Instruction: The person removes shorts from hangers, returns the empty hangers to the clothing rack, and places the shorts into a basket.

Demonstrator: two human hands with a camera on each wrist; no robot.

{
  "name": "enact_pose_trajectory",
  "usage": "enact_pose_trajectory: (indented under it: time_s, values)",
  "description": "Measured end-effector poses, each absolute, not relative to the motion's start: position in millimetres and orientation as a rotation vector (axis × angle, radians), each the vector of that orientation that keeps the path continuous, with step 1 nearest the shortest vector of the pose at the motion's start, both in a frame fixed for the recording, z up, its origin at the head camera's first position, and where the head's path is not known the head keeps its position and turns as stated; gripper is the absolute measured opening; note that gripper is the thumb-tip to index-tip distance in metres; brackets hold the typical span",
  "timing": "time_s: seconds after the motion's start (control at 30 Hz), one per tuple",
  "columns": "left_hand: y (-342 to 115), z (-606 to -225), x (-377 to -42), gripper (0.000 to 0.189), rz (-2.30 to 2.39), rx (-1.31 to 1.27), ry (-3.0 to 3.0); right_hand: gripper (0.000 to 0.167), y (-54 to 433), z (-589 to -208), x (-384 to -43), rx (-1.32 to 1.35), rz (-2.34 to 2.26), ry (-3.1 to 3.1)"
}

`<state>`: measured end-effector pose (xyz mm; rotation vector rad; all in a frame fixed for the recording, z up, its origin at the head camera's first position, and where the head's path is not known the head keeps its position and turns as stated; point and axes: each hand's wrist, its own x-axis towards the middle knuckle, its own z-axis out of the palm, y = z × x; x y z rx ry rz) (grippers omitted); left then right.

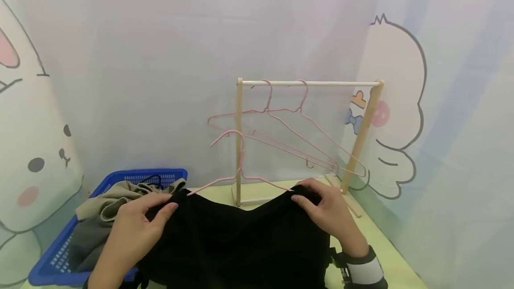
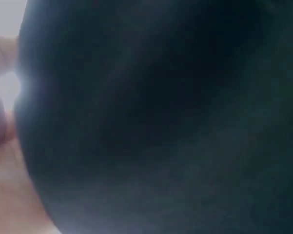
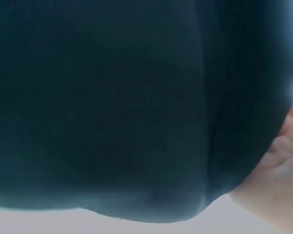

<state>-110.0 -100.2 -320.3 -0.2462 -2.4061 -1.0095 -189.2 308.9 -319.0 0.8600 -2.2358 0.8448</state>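
Note:
A black garment (image 1: 249, 244) hangs spread between both hands in the head view, with a pink wire hanger (image 1: 241, 164) inside its neckline. The hanger's hook stands up above the cloth. My left hand (image 1: 138, 224) pinches the garment's left shoulder between thumb and fingers. At the opposite shoulder, my right hand (image 1: 329, 211) pinches the cloth over the hanger's arm. Dark cloth fills most of the left wrist view (image 2: 161, 122) and the right wrist view (image 3: 102, 107). The hanger's ends are hidden under the fabric.
Behind the garment stands a small rack with a white rail (image 1: 313, 84) and wooden posts (image 1: 363, 135). Two pink hangers (image 1: 281, 115) hang on it. At left, a blue basket (image 1: 52, 253) holds crumpled beige and grey clothes (image 1: 116, 200). A pale yellow tabletop (image 1: 385, 249) lies below.

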Motion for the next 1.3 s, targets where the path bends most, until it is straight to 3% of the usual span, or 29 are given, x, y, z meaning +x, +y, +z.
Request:
enact_pose_trajectory:
  time_s: [0.43,0.93,1.3]
  values:
    - [-104.0,-321.1,-114.7,0.033,-1.033,-0.264,-2.468,0.028,302.6,-324.3,-197.8,0.939,0.898,-2.130]
    - [-56.8,-319.7,-124.5,0.025,-0.949,-0.440,-2.206,0.030,281.9,-321.9,-189.8,1.104,1.023,-2.123]
    - [-55.5,-321.3,-124.0,0.023,-0.946,-0.419,-2.127,0.027,266.1,-324.1,-184.0,1.143,1.009,-2.116]
